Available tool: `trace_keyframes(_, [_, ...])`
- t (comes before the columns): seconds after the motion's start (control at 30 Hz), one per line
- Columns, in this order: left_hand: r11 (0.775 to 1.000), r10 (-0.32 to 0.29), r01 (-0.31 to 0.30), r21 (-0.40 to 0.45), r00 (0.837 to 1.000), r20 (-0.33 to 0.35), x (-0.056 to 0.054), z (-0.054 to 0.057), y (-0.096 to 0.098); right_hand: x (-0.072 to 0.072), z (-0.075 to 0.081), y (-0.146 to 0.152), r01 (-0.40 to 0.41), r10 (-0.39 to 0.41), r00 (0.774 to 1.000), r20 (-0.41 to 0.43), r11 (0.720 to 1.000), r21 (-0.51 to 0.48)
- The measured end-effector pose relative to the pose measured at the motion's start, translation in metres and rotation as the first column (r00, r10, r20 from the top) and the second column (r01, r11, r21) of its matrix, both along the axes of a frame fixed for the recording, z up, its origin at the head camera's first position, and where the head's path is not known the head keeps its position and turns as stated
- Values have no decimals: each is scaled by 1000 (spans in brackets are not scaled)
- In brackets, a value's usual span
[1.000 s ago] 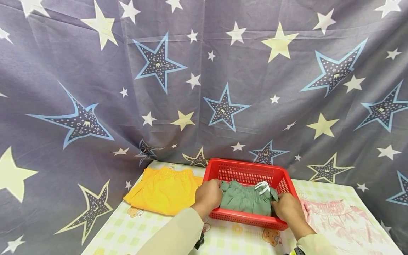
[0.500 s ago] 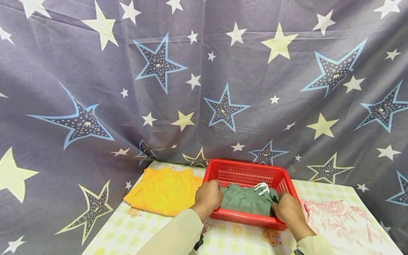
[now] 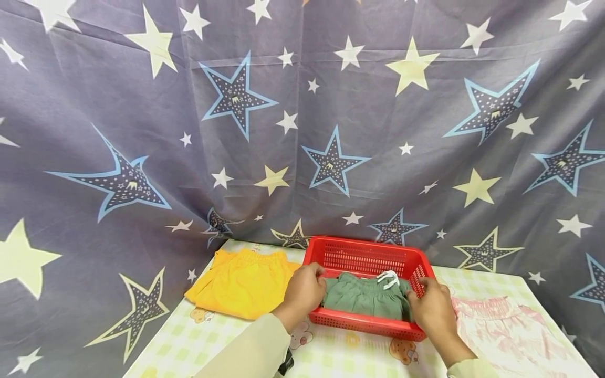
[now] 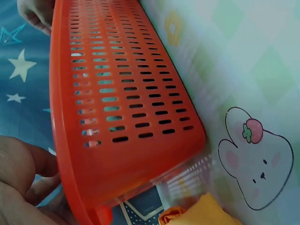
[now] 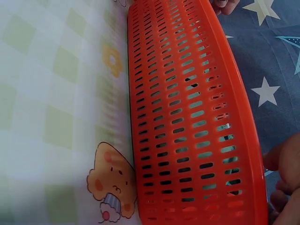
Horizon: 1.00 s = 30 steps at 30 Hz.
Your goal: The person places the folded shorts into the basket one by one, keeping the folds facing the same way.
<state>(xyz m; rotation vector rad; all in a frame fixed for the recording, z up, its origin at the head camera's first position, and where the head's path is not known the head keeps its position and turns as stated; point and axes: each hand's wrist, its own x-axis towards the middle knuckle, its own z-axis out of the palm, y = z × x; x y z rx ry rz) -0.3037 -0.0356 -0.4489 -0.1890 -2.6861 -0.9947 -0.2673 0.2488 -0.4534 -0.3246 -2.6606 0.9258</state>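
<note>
Dark green shorts (image 3: 368, 296) with a white drawstring lie folded in a red plastic basket (image 3: 368, 325), their waistband toward the back. My left hand (image 3: 302, 291) is at the basket's left side, its fingertips beside the left edge of the shorts. In the left wrist view its thumb and fingers (image 4: 42, 161) reach behind the red rim, loosely bent. Over the basket's right side is my right hand (image 3: 434, 310), thumb and forefinger spread apart near the right edge of the shorts. Part of its fingers is hidden behind the rim in the right wrist view.
Yellow folded shorts (image 3: 246, 286) lie left of the basket and pale pink shorts (image 3: 506, 331) to its right. A checked cloth with cartoon animals covers the table (image 3: 189, 336). Behind hangs a grey-purple curtain (image 3: 302, 105) with stars.
Both hands have drawn slightly up and outward from the edges of the green shorts. The right fingers have loosened and spread. The shorts and basket stay almost in place.
</note>
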Motion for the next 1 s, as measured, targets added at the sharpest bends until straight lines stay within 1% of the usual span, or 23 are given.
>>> trace_keyframes(0.17, [999,-16,16,47,1000,-9,4,3,-8,3,-2,-4,18,-21,998,-66,999,-43])
trace_keyframes(0.27, [998,-23,24,59,1000,-11,8,5,-12,5,-4,-10,11,-19,990,-140,998,-58])
trace_keyframes(0.33, [997,-26,27,67,1000,-16,10,6,-16,6,-4,-16,-1,-13,979,-205,998,-66])
trace_keyframes(0.47, [995,-22,25,100,999,-29,13,8,-24,10,-4,-33,-39,8,942,-337,996,-83])
trace_keyframes(0.53, [994,3,2,107,999,-51,14,8,-30,13,-4,-42,-72,33,925,-378,994,-88])
trace_keyframes(0.6, [994,51,-41,103,995,-89,12,7,-38,15,-5,-52,-124,80,911,-403,989,-84])
trace_keyframes(0.63, [992,80,-69,103,991,-111,12,7,-42,17,-5,-57,-164,116,905,-409,983,-83])
trace_keyframes(0.7, [986,147,-131,107,977,-157,10,7,-51,21,-7,-66,-254,198,882,-428,964,-76])
trace_keyframes(0.73, [980,180,-162,111,967,-178,9,7,-56,24,-8,-71,-308,245,863,-441,948,-76])
trace_keyframes(0.8, [967,240,-216,136,949,-204,7,6,-67,28,-11,-80,-416,333,811,-480,906,-74])
trace_keyframes(0.83, [959,269,-241,148,940,-208,6,6,-72,30,-12,-85,-468,377,777,-505,881,-62])
trace_keyframes(0.87, [951,294,-265,158,932,-210,5,5,-79,32,-13,-90,-519,422,733,-533,854,-38])
trace_keyframes(0.9, [944,317,-286,164,926,-204,4,4,-85,34,-14,-94,-568,465,695,-549,823,-21])
trace_keyframes(0.97, [930,355,-328,169,919,-172,3,2,-98,40,-15,-103,-664,557,622,-551,748,6])
trace_keyframes(1.0, [924,369,-345,165,917,-150,2,0,-104,43,-15,-108,-706,604,591,-535,708,19])
